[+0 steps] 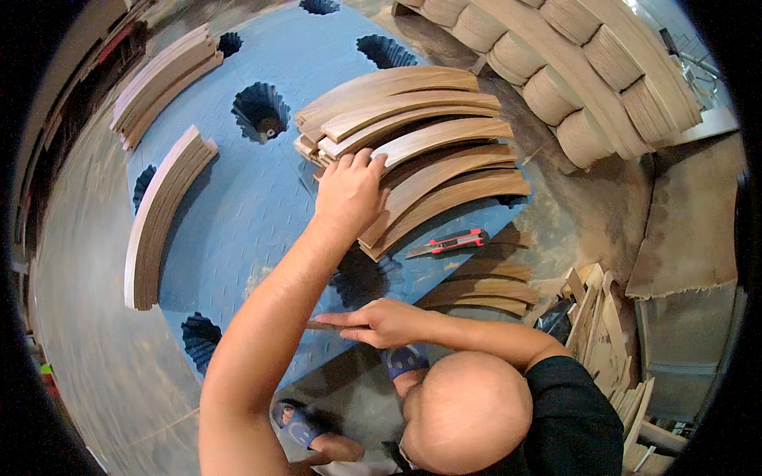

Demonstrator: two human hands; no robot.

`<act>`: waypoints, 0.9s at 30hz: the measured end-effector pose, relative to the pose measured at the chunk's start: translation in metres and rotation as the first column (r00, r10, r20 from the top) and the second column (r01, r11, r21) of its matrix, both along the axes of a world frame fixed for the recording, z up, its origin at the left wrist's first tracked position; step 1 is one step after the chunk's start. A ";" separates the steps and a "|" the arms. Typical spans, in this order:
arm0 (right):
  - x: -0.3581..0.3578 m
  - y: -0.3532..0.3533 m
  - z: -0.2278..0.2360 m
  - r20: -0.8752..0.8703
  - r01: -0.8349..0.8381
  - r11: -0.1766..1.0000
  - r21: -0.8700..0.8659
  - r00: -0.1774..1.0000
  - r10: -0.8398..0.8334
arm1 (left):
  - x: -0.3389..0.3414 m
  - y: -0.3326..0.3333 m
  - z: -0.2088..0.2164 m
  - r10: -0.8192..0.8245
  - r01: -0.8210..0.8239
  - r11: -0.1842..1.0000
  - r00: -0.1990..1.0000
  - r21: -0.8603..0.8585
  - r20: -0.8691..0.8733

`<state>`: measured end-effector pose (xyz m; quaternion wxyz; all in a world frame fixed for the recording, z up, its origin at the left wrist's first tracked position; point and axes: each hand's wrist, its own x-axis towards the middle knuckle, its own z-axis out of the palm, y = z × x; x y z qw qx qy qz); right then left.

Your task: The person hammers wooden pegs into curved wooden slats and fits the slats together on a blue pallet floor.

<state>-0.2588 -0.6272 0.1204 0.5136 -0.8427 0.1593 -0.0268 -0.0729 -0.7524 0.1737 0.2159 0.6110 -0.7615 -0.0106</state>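
Presently, the fingers of the left hand (349, 190) are bent and set close together over the left ends of a group of curved brown wooden slats (432, 151); whether they are clamped there cannot be told, the thumb being hidden. The slats are stacked and fanned on a blue textured pallet with dark ribbed holes (214, 230), toward its right corner. Two digits of the right hand (389, 321) are extended, slightly parted, above the pallet's near edge; whether anything is gripped between them cannot be told. A red-and-grey utility knife (448, 243) is laid between the slats and that edge, blade pointed leftward. Two further curved wooden stacks are placed along the pallet's left side: one pale-faced (171, 218), one farther off (167, 87). Beyond the near edge, more curved brown pieces (488, 287) are seen; farther right, pale wooden offcuts (595, 325) are heaped.
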 end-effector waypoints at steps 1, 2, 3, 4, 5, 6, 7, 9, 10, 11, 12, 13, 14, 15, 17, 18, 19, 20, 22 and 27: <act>-0.001 -0.001 0.001 0.007 -0.001 1.000 0.008 1.000 0.001 | -0.003 0.002 -0.004 0.034 -0.035 0.999 0.999 0.018 0.039; -0.002 -0.002 0.002 0.014 -0.005 1.000 0.015 1.000 0.005 | -0.004 0.001 -0.009 0.046 -0.045 0.999 0.998 -0.010 0.053; -0.003 -0.002 0.002 0.023 -0.007 1.000 0.024 1.000 0.007 | -0.005 0.000 -0.017 0.057 -0.054 0.998 0.996 -0.038 0.069; -0.004 -0.002 0.002 0.034 0.000 0.999 0.036 0.999 -0.001 | -0.004 -0.002 -0.025 0.074 -0.068 0.995 0.994 -0.066 0.085; -0.005 -0.002 0.000 0.043 0.005 0.999 0.048 0.999 -0.007 | -0.006 -0.008 -0.033 0.081 -0.076 0.995 0.993 -0.068 0.086; -0.004 -0.002 0.000 0.054 0.003 0.998 0.059 0.999 -0.006 | -0.009 -0.012 -0.030 0.096 -0.089 0.993 0.991 -0.072 0.089; -0.002 -0.003 -0.001 0.040 0.000 0.998 0.063 0.999 -0.002 | -0.010 -0.015 -0.028 0.113 -0.106 0.992 0.989 -0.075 0.091; 0.005 -0.002 0.001 0.015 -0.019 0.997 0.074 1.000 0.018 | -0.011 -0.011 -0.020 0.104 -0.105 0.993 0.994 -0.046 -0.018; 0.011 -0.002 0.004 -0.001 -0.026 0.997 0.076 1.000 0.026 | -0.006 -0.006 -0.013 0.082 -0.084 0.994 0.996 -0.065 -0.028; 0.015 -0.003 0.008 -0.017 -0.039 0.996 0.078 0.999 0.041 | 0.002 0.000 -0.006 0.067 -0.070 0.994 0.997 -0.084 -0.036; 0.022 0.000 0.012 -0.028 -0.065 0.994 0.084 0.997 0.068 | 0.013 0.012 0.005 0.059 -0.064 0.992 0.997 -0.106 -0.050; 0.024 0.002 0.008 0.033 -0.067 0.992 0.108 0.997 0.064 | 0.018 0.019 0.017 0.059 -0.061 0.996 0.998 -0.068 -0.030; 0.019 0.004 0.007 0.016 -0.052 0.994 0.098 0.999 0.051 | 0.025 0.030 0.029 0.041 -0.042 0.998 0.999 -0.051 -0.032; 0.018 0.005 0.015 0.007 -0.045 0.994 0.096 0.999 0.044 | 0.036 0.046 0.047 0.031 -0.032 0.999 0.999 -0.025 -0.028; 0.010 0.005 0.024 0.017 -0.020 0.989 0.149 1.000 0.018 | 0.060 0.083 0.086 -0.001 0.000 0.999 1.000 -0.049 -0.020; 0.005 0.001 0.032 -0.038 -0.030 0.990 0.138 0.999 0.035 | 0.077 0.104 0.103 -0.033 0.030 0.999 0.996 -0.038 -0.084; 0.005 -0.001 0.043 -0.080 -0.045 0.991 0.128 0.995 0.055 | 0.101 0.134 0.124 -0.021 0.024 0.999 0.991 0.025 -0.134; 0.009 0.001 0.059 -0.154 -0.074 0.991 0.113 0.984 0.091 | 0.122 0.171 0.144 0.079 -0.058 0.990 0.982 0.126 -0.170; 0.007 -0.002 0.067 -0.171 -0.145 0.989 -0.015 0.975 0.140 | 0.164 0.242 0.167 0.244 -0.172 0.946 0.936 0.275 -0.254; -0.007 -0.009 0.067 -0.138 -0.327 0.913 -0.242 0.944 0.301 | 0.215 0.408 0.136 0.612 -0.334 0.729 0.708 0.597 -0.352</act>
